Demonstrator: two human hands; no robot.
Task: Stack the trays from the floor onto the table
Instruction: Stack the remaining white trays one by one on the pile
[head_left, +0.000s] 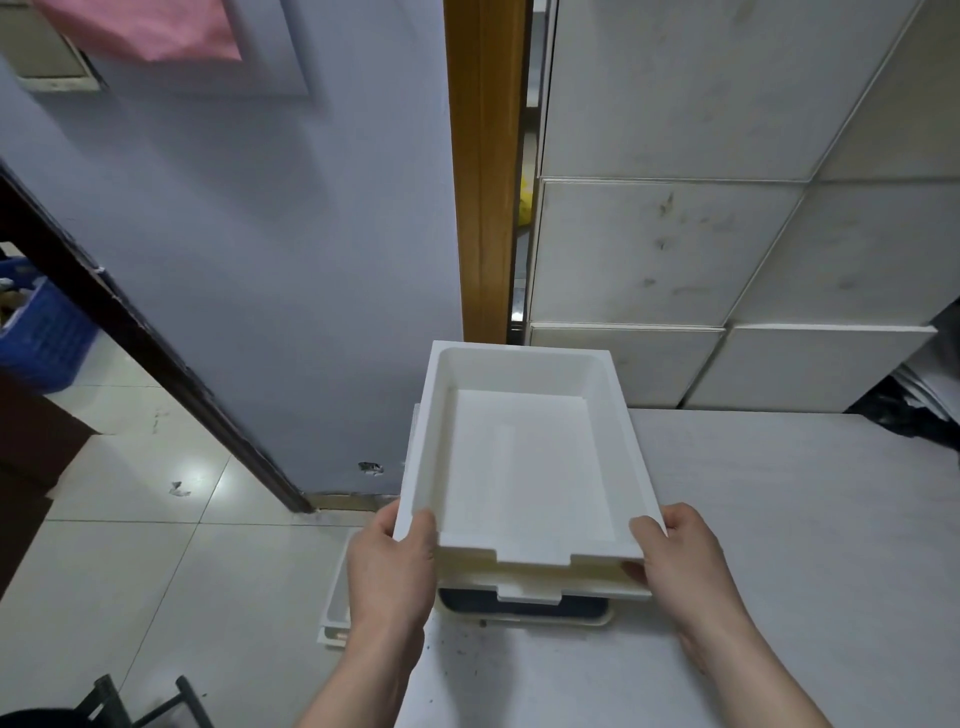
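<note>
Second tray: white plastic tray (571, 584) under the upper white rectangular plastic tray (524, 457); only its near edge shows.
Lowest item: dark-floored, cream-rimmed piece (524, 607) under it; kind cannot be told.
Left hand (389, 566): fingers hidden beneath the upper tray's near-left corner.
Right hand (685, 566): fingers mostly hidden beneath its near-right corner.
Floor trays: white plastic trays (335, 610) left of the upper tray; partly covered by the left hand.
Crate: blue plastic crate (41, 332) far left of the upper tray; cut by the picture's edge.

The person's left hand (389, 566) and right hand (685, 566) are bare, each with a broad back and a short, rounded thumb, and the left forearm (363, 675) and right forearm (753, 675) are likewise bare, uncovered as far as the view shows them.
</note>
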